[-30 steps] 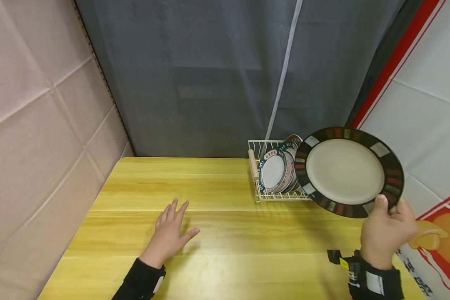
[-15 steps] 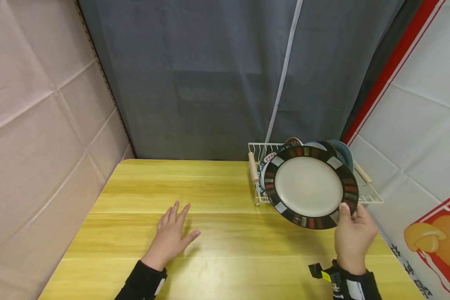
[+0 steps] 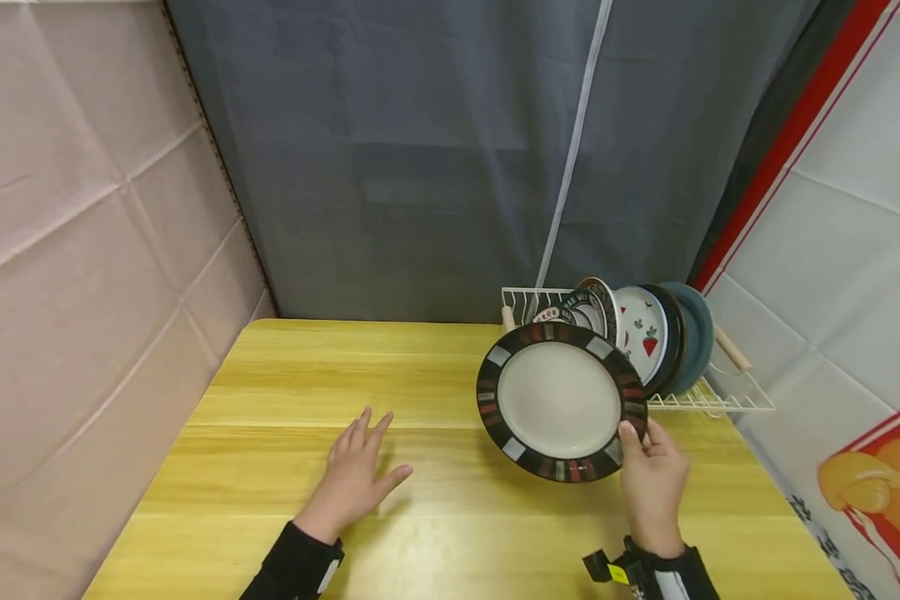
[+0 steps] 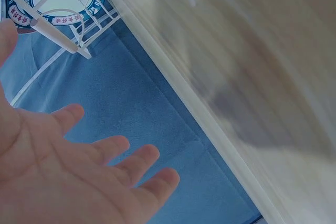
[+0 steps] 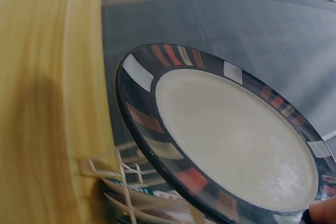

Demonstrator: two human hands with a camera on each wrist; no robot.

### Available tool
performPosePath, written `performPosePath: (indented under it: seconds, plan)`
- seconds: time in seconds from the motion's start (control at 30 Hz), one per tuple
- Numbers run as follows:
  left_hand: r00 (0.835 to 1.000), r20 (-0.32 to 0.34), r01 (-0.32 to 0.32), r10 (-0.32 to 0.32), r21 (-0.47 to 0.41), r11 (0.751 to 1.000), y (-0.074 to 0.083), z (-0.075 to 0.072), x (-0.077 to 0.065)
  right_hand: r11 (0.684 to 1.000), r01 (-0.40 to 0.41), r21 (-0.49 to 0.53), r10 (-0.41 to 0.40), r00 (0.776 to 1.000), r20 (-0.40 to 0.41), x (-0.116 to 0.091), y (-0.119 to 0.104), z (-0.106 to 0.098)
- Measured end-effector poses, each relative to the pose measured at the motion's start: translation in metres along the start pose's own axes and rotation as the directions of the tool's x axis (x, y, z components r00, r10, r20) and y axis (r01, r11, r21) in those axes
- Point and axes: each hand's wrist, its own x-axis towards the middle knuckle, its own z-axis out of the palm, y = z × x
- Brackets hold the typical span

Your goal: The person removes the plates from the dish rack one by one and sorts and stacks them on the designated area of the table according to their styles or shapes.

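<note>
My right hand (image 3: 654, 483) pinches the lower right rim of a large plate (image 3: 560, 402), thumb on its face. The plate has a cream centre and a dark rim with coloured blocks, and it is held tilted above the table, in front of a dish rack. In the right wrist view the plate (image 5: 236, 135) fills much of the picture, with a fingertip at its edge. My left hand (image 3: 354, 479) is over the table at the left, fingers spread, holding nothing. The left wrist view shows its palm (image 4: 58, 171) and bare fingers.
A white wire dish rack (image 3: 720, 402) with wooden handles stands at the table's back right. Several plates stand in it, including a strawberry-patterned plate (image 3: 642, 329) and a blue plate (image 3: 696, 337). The wooden table (image 3: 420, 533) meets a grey curtain (image 3: 390, 167) behind.
My right hand has carried the large plate leftward and a little down, from the rack's right side to its front left. The rack's right-hand plates are uncovered. My left hand has barely moved.
</note>
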Motion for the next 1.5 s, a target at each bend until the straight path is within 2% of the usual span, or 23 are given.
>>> performPosePath:
  seconds: [0.13, 0.6, 0.9, 1.07, 1.27, 1.5]
  plan:
    - [1.0, 0.002, 0.002, -0.002, -0.007, 1.0, 0.002, 0.001, 0.002, 1.0, -0.022, 0.006, 0.022, 0.999, 0.037, -0.006, 0.001, 0.008]
    - [1.0, -0.01, 0.005, -0.005, -0.008, 1.0, 0.008, 0.001, 0.006, 0.999, -0.023, -0.045, 0.028, 0.991, 0.131, -0.029, 0.008, 0.035]
    - [1.0, 0.001, 0.005, -0.005, -0.033, 0.999, 0.01, 0.002, 0.004, 0.989, -0.142, 0.028, 0.131, 0.961, 0.243, -0.04, 0.015, 0.047]
    - [1.0, -0.007, -0.015, 0.014, -0.051, 0.999, 0.012, 0.002, 0.004, 0.973, -0.211, 0.09, 0.177, 0.94, 0.29, -0.044, 0.017, 0.053]
    - [1.0, -0.018, -0.014, 0.013, -0.06, 0.998, 0.014, 0.003, 0.005, 0.948, -0.287, 0.139, 0.234, 0.922, 0.308, -0.049, 0.017, 0.058]
    - [1.0, -0.011, -0.012, 0.011, -0.071, 0.997, 0.014, 0.007, 0.008, 0.927, -0.338, 0.165, 0.268, 0.901, 0.341, -0.055, 0.017, 0.064]
